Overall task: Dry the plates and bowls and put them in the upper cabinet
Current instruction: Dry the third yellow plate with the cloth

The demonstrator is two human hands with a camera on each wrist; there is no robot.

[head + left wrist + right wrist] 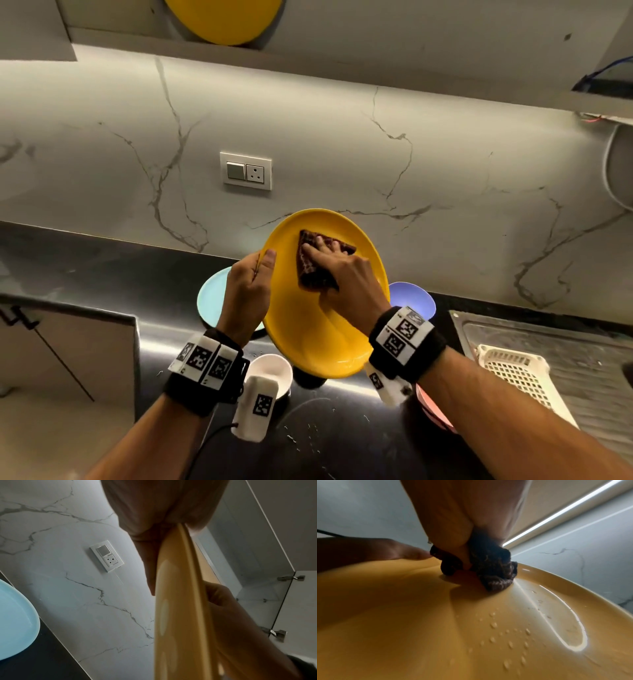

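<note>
Left hand (247,291) pinches the round yellow plastic plate (308,342) by its rim; the right hand (346,274), fingers flat, presses a dark brown woven cloth (310,270) on its beaded face; one yellow plate (222,20) shelved, others wait on the worktop (102,270)

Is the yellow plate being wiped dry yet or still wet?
Still wet: the right wrist view shows droplets beading on the yellow plate below the dark cloth.

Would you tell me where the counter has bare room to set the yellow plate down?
Bare black counter lies left of the light blue plate. Under the yellow plate it is crowded: white bowl, purple bowl, pink dish, then the white basket on the drainboard.
</note>
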